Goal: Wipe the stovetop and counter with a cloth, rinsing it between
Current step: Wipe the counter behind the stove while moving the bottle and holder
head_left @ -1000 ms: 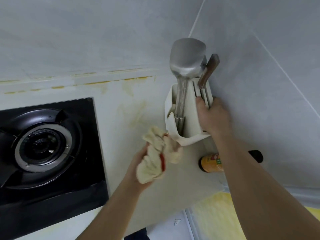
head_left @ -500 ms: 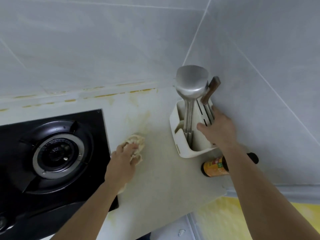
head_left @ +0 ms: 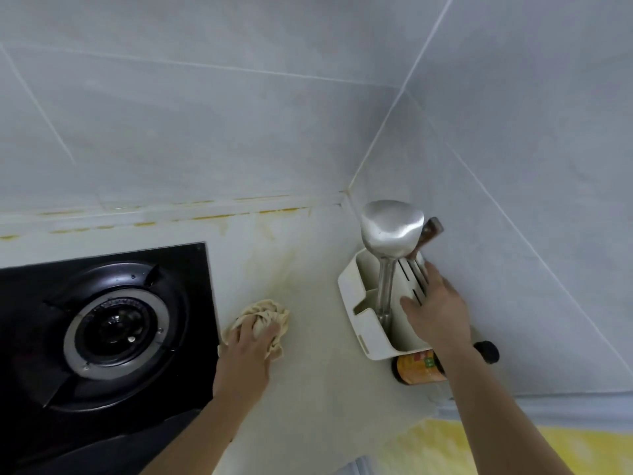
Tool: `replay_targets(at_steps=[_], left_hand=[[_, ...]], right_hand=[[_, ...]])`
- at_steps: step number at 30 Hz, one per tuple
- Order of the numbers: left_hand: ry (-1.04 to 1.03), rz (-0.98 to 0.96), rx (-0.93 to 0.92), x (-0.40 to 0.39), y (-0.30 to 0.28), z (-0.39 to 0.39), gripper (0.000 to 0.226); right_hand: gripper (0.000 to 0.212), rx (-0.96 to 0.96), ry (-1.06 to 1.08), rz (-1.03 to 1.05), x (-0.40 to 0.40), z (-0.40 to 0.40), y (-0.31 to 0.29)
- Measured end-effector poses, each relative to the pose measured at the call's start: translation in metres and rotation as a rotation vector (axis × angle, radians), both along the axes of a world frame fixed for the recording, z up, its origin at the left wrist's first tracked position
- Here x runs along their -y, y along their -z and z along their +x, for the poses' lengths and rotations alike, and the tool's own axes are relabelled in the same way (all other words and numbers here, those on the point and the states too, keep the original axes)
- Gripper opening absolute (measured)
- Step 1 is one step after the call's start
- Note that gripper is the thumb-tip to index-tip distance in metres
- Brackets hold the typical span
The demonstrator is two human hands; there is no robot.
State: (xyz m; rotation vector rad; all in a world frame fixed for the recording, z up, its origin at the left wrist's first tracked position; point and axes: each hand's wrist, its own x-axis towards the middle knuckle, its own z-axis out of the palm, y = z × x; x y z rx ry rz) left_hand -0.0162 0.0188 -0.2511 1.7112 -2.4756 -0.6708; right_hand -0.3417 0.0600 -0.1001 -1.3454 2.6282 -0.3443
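Note:
A bunched cream cloth [head_left: 265, 311] lies on the stained pale counter [head_left: 308, 389], just right of the black glass stovetop [head_left: 197, 289] with its round burner [head_left: 113, 332]. My left hand [head_left: 246, 347] presses down on the cloth, fingers curled over its folds. My right hand [head_left: 436, 313] rests with straight fingers on top of the cream utensil holder [head_left: 354, 293] in the corner.
The holder carries a steel spatula [head_left: 390, 231] and a brown-handled knife [head_left: 432, 229]. A dark sauce bottle [head_left: 419, 369] lies on its side under my right wrist. Tiled walls close the corner; yellow stains mark the counter behind the cloth.
My left hand has brought the cloth down from the air onto the counter beside the stovetop. My right hand has eased from gripping the holder to lying flat on it.

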Motion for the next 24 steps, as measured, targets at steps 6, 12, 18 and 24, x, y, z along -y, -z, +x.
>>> replay_targets(at_steps=[6,12,18,24], left_hand=[[0.066,0.032,0.004,0.004,0.005,0.005,0.062],[-0.042,0.124,-0.292,0.056,-0.019,0.008,0.046],[0.157,-0.096,-0.162,0.107,-0.024,-0.003,0.075],[0.474,-0.116,-0.079,0.081,0.015,-0.007,0.054]], right_hand=[[0.058,-0.204,0.048,-0.366,-0.018,0.042,-0.009],[0.013,0.16,-0.238,-0.095,-0.011,0.144,0.042],[0.053,0.426,0.046,0.273,0.058,0.125,0.138],[0.048,0.942,0.398,0.048,0.05,0.118,0.146]])
